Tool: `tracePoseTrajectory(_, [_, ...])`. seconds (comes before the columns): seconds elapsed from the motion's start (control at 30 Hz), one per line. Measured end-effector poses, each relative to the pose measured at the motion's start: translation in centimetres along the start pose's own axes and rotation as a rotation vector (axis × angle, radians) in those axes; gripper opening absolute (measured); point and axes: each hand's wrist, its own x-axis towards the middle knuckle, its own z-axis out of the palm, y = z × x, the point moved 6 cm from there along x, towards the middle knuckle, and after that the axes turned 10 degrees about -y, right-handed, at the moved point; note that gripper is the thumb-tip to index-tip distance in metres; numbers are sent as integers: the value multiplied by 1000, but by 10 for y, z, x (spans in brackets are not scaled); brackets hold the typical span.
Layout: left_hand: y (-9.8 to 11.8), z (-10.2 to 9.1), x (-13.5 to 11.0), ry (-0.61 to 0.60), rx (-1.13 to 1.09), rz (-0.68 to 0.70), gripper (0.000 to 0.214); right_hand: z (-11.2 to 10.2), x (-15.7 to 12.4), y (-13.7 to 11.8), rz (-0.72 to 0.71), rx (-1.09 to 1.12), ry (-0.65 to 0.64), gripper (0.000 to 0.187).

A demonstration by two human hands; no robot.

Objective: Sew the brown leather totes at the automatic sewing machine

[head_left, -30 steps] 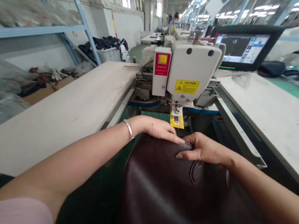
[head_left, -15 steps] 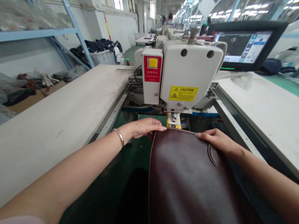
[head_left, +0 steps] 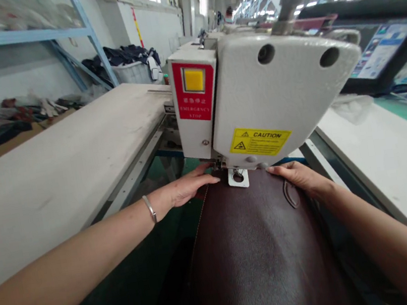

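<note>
A large dark brown leather piece (head_left: pixel 248 247) with pale stitching along its left edge stretches from my lap to the sewing machine head (head_left: pixel 267 92). Its far edge lies under the machine's white perforated presser plate (head_left: pixel 238 178). At the far left corner, my left hand (head_left: pixel 189 187) pinches the leather, thumb on top and the fingers partly hidden. My right hand (head_left: pixel 301 177) grips the far right edge, close to an oval stitched loop (head_left: pixel 291 194) on the leather. The undersides of both grips are out of sight.
White tabletops flank the gap, one on the left (head_left: pixel 74 156) and one on the right (head_left: pixel 391 155). An emergency stop box (head_left: pixel 196 105) hangs beside the machine head. A monitor (head_left: pixel 383 49) stands at right, and a bin with dark cloth (head_left: pixel 134 71) is behind.
Both hands have pushed the leather forward, so its far edge now lies beneath the machine head and presser plate. The camera has moved closer to the machine.
</note>
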Motion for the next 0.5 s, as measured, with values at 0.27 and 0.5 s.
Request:
tracePoseTrajectory(0.27, [-4,5,-6,22,-175,-43,69,0,6,3,-27,-20,-39,44])
tracePoseTrajectory(0.5, [-4,5,-6,22,-208,-37,71,1,6,1,-79,-100,-36,49])
